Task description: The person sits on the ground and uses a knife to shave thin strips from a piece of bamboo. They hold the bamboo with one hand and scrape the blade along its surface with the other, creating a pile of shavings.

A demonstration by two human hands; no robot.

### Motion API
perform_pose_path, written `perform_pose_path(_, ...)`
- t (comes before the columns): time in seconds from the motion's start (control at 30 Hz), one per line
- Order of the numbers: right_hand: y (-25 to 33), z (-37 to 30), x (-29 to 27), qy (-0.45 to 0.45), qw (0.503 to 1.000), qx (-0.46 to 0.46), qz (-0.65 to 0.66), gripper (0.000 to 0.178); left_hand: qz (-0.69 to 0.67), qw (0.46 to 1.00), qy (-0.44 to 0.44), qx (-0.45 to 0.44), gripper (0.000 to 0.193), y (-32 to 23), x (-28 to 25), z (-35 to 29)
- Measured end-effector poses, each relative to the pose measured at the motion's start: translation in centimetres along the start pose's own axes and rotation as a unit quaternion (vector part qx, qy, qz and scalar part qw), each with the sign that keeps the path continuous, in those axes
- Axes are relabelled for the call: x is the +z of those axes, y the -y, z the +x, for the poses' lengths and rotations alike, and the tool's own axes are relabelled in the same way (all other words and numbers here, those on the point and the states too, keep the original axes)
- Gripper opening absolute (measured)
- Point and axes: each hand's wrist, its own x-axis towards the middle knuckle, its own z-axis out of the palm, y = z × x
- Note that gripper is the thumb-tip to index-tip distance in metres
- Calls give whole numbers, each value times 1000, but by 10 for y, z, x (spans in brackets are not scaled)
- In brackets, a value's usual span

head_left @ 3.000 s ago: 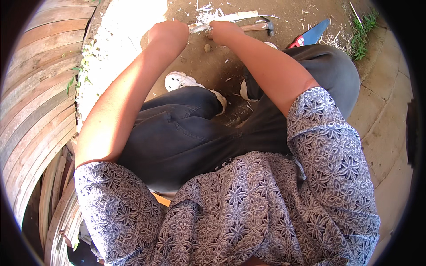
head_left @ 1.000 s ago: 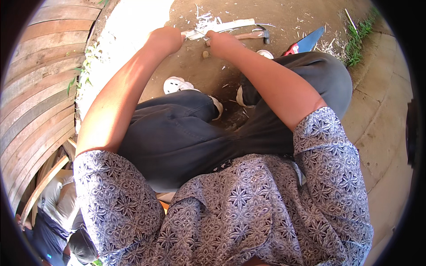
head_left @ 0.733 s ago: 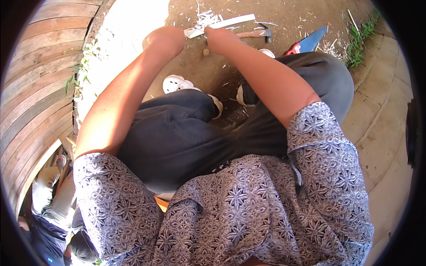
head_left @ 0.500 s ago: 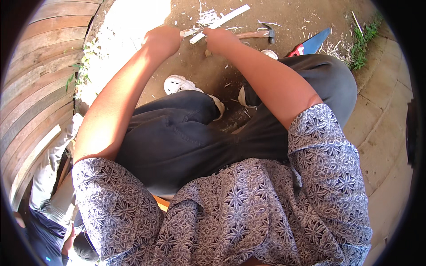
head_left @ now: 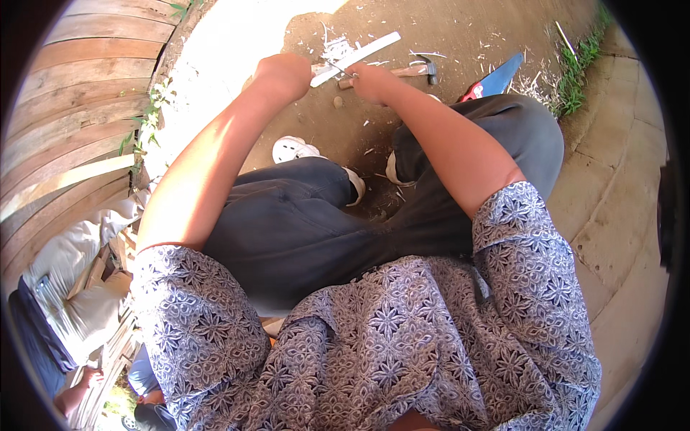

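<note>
The strip of wood (head_left: 368, 52) is long, flat, straight and very pale, almost white. It slants, far end up to the right, near end between the left hand (head_left: 286, 76) and right hand (head_left: 372, 82). A thin dark tool (head_left: 349, 73) crosses it, too small to see well.

It's an open-air woodworking spot: bare earth (head_left: 460, 36) underfoot, sunlight (head_left: 230, 32) blazing at far left, pale shavings (head_left: 336, 49) scattered about, a hammer (head_left: 413, 71) and a saw (head_left: 501, 75) lying there too, wooden boards (head_left: 100, 72) lining the left, green grass (head_left: 579, 82) sprouting far right!
</note>
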Motion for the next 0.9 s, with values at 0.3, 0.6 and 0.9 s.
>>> perform_pose_path(0.3,-3,6,12,-31,998,-26,-50,40,31,999,12,-9,42,-1,17,12)
perform_pose_path(0.6,11,7,31,-32,997,8,-70,34,62,998,27,15,39,-7,32,10)
perform_pose_path(0.9,-19,41,47,-50,998,24,5,37,9,1000,-7,9,39,14,24,5)
